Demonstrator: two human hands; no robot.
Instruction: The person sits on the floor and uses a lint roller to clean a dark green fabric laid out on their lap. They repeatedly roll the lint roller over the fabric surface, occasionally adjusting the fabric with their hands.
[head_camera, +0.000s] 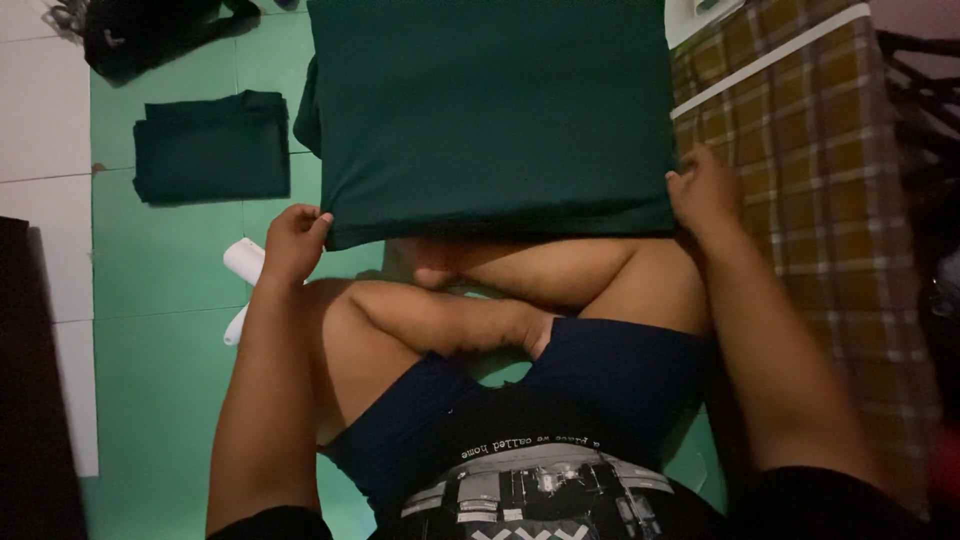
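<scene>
A large dark green cloth (490, 110) lies spread flat in front of my crossed legs, its near edge resting over my shins. My left hand (293, 243) pinches the cloth's near left corner. At the near right corner my right hand (703, 192) grips the edge. Both hands hold the same cloth, one at each corner. I sit on a light green floor (170, 290).
A folded dark green cloth (212, 147) lies on the floor at the left. A white roll (243, 262) sits by my left wrist. A brown checked blanket (820, 170) covers the right side. A black bag (140, 35) is at the top left.
</scene>
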